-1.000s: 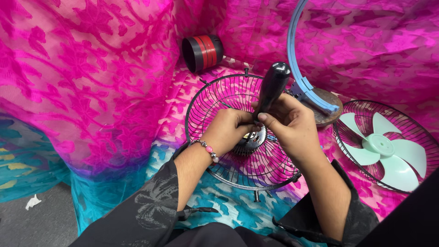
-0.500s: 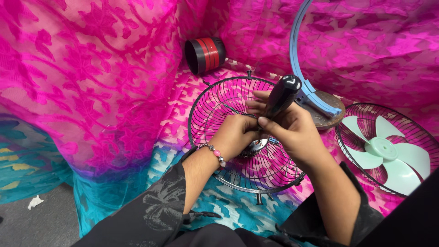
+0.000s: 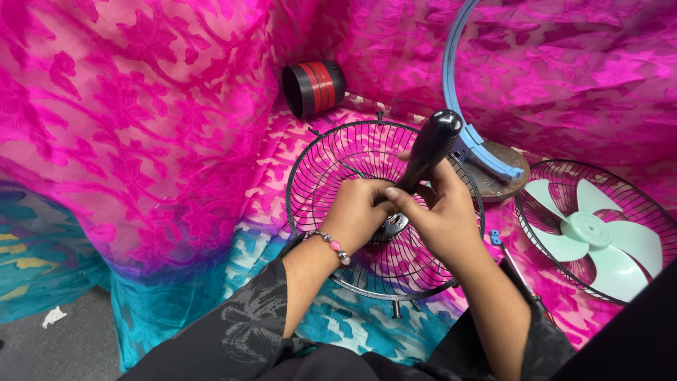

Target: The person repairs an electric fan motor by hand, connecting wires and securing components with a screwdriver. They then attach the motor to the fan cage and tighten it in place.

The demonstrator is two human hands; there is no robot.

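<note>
Head view: both hands sit together at the hub of a round black wire fan guard (image 3: 338,176), which lies flat on pink and teal patterned cloth (image 3: 141,141). Right hand (image 3: 441,222) is wrapped around a black-handled screwdriver (image 3: 430,152), handle pointing up and away, tip down at the hub. Left hand (image 3: 360,212), beaded bracelet at the wrist, is closed over the hub just beside the tip; I can't tell what the fingers pinch under there, the metal centre is mostly hidden.

Judgement: a fastener at the guard centre is being driven. To do it well:
- keep the shaft square to the hub; it looks tilted now, which risks cam-out
- press down along the shaft axis before turning
- left hand should pin the guard so it doesn't spin on the soft cloth
- keep left fingertips clear of the tip in case it slips

Nearby:
- pale green fan blade sitting in a second black wire guard (image 3: 596,233), to the right, well apart
- blue plastic ring on a round brown base (image 3: 486,159) just behind the hands
- black cylinder with red bands (image 3: 314,86) lying on its side at the back
- small blue plastic clip (image 3: 495,237) beside the right wrist
</note>
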